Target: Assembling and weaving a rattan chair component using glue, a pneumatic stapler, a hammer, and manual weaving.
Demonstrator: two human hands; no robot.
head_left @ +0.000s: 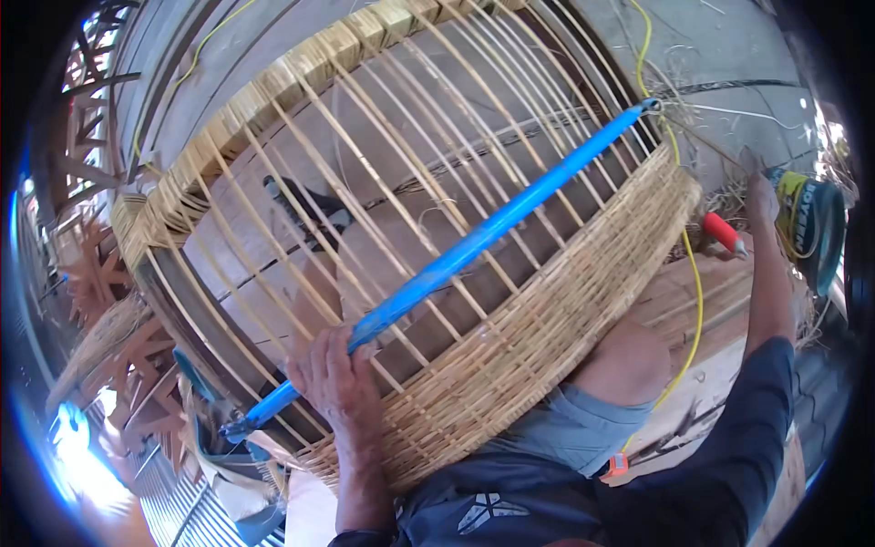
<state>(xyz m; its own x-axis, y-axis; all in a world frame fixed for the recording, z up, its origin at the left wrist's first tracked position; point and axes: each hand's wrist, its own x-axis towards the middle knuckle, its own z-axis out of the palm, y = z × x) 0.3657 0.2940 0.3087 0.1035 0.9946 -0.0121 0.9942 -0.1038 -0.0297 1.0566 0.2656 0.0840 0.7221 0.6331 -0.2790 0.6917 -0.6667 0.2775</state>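
Observation:
A large frame of partly woven wicker [538, 310] rests across my lap, with bare cane stakes [383, 191] running up to a wrapped rim [319, 68]. Diagonally over the stakes lies a blue bar [492, 228] with metal fittings at both ends. My left hand [342, 378] is wrapped over its lower part, just above the woven band. Out to the right, my right hand [762, 199] is closed on a thin cane strand [706, 144] that runs toward the bar's upper end. Its fingertips are small and partly hidden.
Beside my right hand stands a dark tub [811, 223] with a yellow label. A red-handled tool [725, 234] lies by the woven edge. A yellow cord [697, 301] trails along the right. Loose cane scraps [679, 77] litter the floor. Brown star-shaped pieces [100, 255] are at the left.

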